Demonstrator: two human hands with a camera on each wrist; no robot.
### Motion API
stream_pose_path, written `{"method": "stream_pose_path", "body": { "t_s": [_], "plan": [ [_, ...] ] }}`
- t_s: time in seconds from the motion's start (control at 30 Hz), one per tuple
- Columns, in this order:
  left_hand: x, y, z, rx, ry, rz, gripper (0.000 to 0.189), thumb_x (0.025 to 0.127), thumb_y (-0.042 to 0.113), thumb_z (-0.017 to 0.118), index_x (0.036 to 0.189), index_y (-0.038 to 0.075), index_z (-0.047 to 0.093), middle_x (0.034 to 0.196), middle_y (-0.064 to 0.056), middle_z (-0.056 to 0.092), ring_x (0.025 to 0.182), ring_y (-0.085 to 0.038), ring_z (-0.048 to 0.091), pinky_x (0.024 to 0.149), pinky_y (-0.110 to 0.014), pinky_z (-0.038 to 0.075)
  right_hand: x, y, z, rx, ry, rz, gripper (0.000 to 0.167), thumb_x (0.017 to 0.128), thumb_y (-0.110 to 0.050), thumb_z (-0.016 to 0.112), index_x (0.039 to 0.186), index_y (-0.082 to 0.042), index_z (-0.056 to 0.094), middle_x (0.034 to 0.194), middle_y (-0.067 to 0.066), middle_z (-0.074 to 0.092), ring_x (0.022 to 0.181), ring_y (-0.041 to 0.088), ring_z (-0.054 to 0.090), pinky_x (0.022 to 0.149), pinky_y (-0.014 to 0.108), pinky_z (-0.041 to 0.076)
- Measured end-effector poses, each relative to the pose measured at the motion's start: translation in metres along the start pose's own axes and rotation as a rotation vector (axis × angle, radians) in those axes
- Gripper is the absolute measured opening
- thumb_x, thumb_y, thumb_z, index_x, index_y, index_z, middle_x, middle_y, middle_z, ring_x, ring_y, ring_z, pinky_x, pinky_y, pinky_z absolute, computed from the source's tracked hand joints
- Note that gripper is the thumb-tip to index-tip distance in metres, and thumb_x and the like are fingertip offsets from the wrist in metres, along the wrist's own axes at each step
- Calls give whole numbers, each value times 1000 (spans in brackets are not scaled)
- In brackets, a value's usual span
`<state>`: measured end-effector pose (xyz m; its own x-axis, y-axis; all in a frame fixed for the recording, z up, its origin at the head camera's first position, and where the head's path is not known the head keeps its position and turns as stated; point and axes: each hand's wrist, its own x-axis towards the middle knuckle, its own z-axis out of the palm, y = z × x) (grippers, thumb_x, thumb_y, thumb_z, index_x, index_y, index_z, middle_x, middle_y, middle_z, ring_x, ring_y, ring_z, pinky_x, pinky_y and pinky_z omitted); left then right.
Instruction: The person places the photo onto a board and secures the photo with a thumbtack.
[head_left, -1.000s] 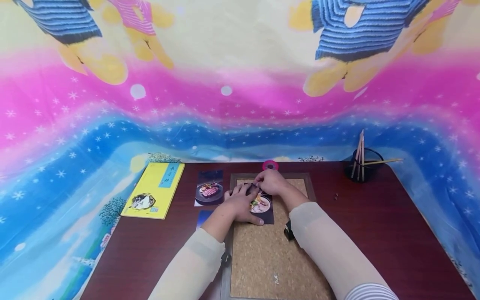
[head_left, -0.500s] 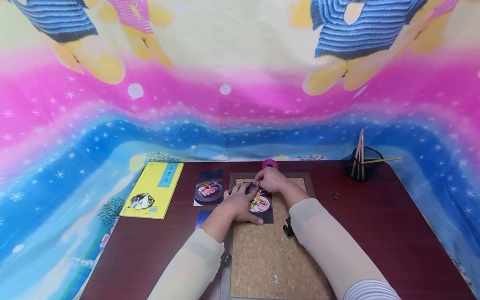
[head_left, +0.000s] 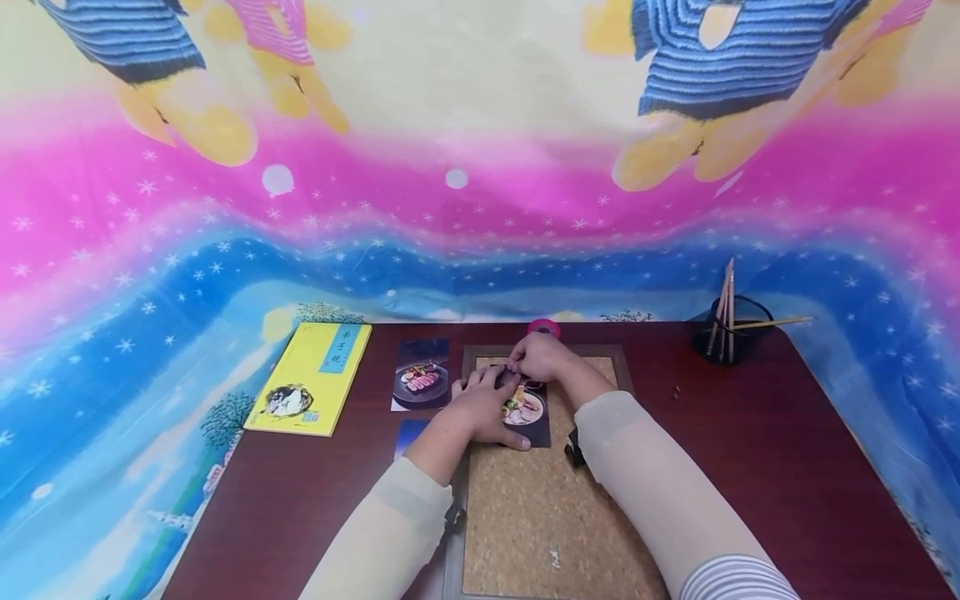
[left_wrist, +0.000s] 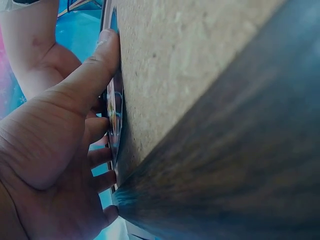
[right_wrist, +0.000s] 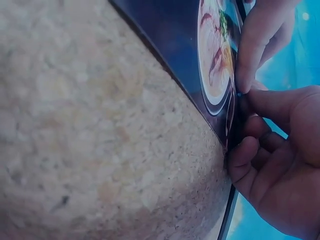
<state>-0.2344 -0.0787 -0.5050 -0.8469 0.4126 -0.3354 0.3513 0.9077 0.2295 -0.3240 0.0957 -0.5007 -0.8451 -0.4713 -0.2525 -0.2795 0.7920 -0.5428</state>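
Observation:
A framed cork board (head_left: 555, 500) lies on the dark red table. On its upper part is a food photo (head_left: 527, 410) with a bowl of noodles on a dark ground. My left hand (head_left: 483, 412) presses the photo flat with spread fingers and covers its left side. At the photo's top edge, my right hand (head_left: 542, 357) pinches a tiny pushpin (right_wrist: 240, 94) between thumb and forefinger; the fingers hide most of it. In the right wrist view, its other fingers are curled against the board, next to a left-hand finger.
Left of the board lie a steak photo (head_left: 422, 379), a partly covered blue photo (head_left: 410, 435) and a yellow book (head_left: 309, 379). A pink roll (head_left: 543, 328) is behind the board. Right are tiny pins (head_left: 676, 392) and a black pencil cup (head_left: 722, 340). Clear bits (head_left: 555, 558) lie on the cork.
Both hands stay in place on the photo, the right fingers still at its top edge. The head view shifts slightly; nothing else visibly moves.

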Motion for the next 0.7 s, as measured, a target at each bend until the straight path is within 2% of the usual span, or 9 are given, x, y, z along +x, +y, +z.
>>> {"method": "stream_pose_path", "body": {
  "t_s": [0.23, 0.47, 0.7],
  "plan": [
    [0, 3, -1, -10, -1, 5, 118, 72, 81, 76, 166, 35, 21, 174, -3, 10, 158, -33, 11, 114, -62, 26, 0, 4, -3, 47, -3, 34, 9, 96, -16, 72, 100, -15, 80, 93, -1, 74, 89, 19, 63, 84, 37, 53],
    [0, 2, 0, -13, 10, 3, 119, 71, 81, 76, 166, 35, 22, 173, -2, 11, 157, -33, 12, 113, -62, 27, 1, 9, -1, 136, 26, 32, 8, 96, -13, 71, 98, -11, 79, 82, 3, 72, 73, 18, 64, 67, 31, 53],
    [0, -1, 1, -16, 4, -4, 119, 71, 82, 75, 166, 37, 20, 173, -2, 11, 157, -33, 12, 114, -62, 26, 1, 12, 3, 187, 57, 34, 10, 96, -11, 69, 98, -10, 79, 77, 5, 72, 66, 17, 66, 64, 31, 54]
  ]
}}
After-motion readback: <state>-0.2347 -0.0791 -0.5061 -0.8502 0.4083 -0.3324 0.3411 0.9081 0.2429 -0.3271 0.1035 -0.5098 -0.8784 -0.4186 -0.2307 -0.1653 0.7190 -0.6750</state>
